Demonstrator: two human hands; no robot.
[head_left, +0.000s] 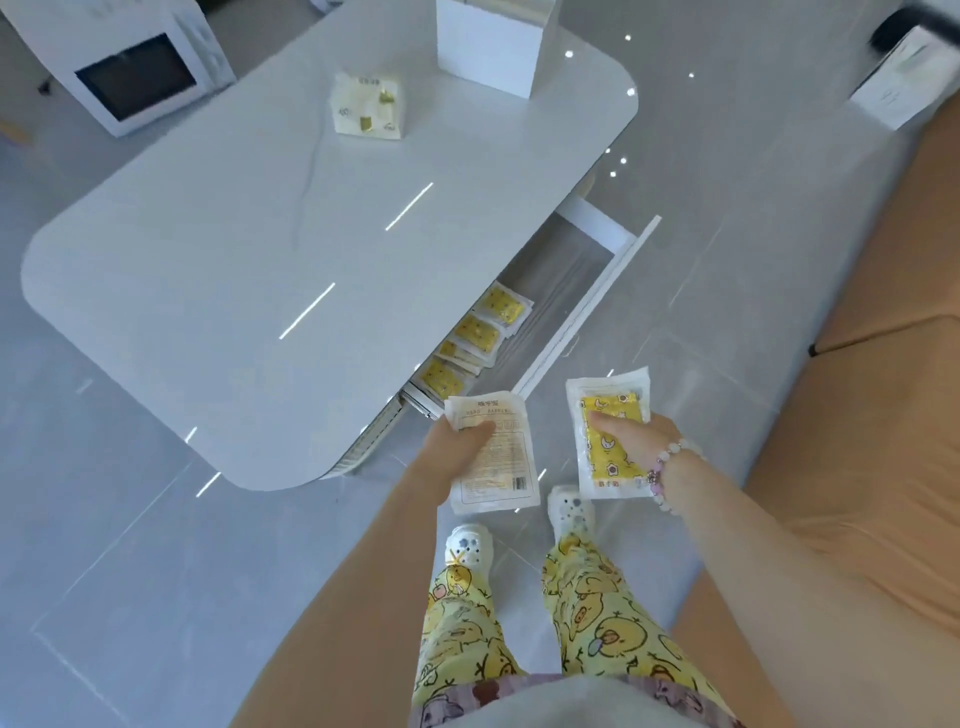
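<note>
Down at the near edge, duck-print trousers (597, 623) and two white clogs (470, 543) stand on the grey floor (130, 545). Just above them, both hands are busy. Left hand (457, 441) grips a white packet (498, 467), thumb curled over its top edge, fingers underneath, printed back facing up. Right hand (634, 436), beaded bracelet (670, 467) on the wrist, pinches a yellow packet (605, 462), thumb flat on the duck-pattern front, fingers hidden behind. The two packets hang side by side in the air, apart from each other, just near of the drawer's near end.

Moving out: the drawer (571, 270) is pulled open from the right side of the table (234, 270). A row of yellow packets (478, 338) lies overlapped along its left side, tucked partly under the tabletop; the far part of the drawer shows bare bottom. To the right runs a tan sofa (857, 415).

Farther on the tabletop sits a tissue pack (368, 106), and beyond it a white box (493, 41) at the far edge. Far left on the floor, a white microwave (130, 67). Far right, another box (904, 83), blurred.
</note>
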